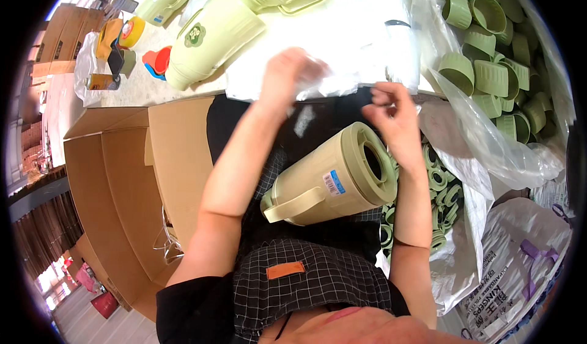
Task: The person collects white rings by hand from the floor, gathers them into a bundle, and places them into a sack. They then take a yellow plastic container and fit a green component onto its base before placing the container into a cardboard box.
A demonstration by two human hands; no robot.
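Observation:
A pale green jug (pixel 306 188) lies tilted across my lap, its handle toward me and its round top toward the right. On its side is a blue and white barcode sticker (pixel 334 182). My left hand (pixel 292 75) is over the near edge of the white plastic sheeting (pixel 330 44); motion smears its fingers, and a clear scrap by them is too blurred to make out. Just above the jug's top, my right hand (pixel 394 115) has half-curled fingers, apart from the thumb, with nothing visible between them. It does not grip the jug.
More pale green jugs (pixel 214 35) lie on the table. A clear bag of green cup-like parts (pixel 489 75) stands at the right, above a white bag of green rings (pixel 437 179). An opened cardboard box (pixel 122 179) is at my left. Tape and small tools (pixel 116 47) lie far left.

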